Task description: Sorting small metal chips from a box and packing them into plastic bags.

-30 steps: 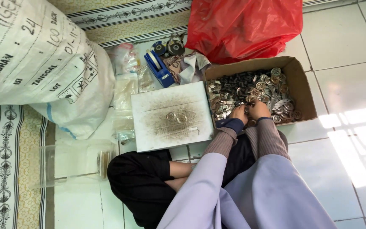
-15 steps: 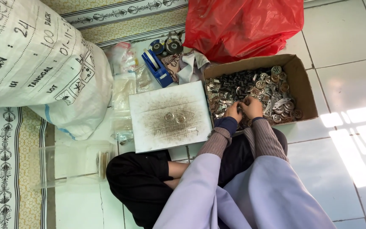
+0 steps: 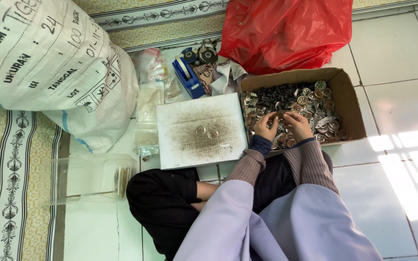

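Head view: both hands (image 3: 281,126) pinch one small metal part (image 3: 280,114) (between them) over cardboard box (image 3: 351,104)

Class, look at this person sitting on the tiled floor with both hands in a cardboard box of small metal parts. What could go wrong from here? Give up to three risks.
1. The left hand and right hand are bare among heaped metal parts; edges might nick fingers.
2. The cardboard box is shallow and full, so parts could spill onto the tiles.
3. Two small rings lie loose on the white board beside the box; a sleeve could knock them off.
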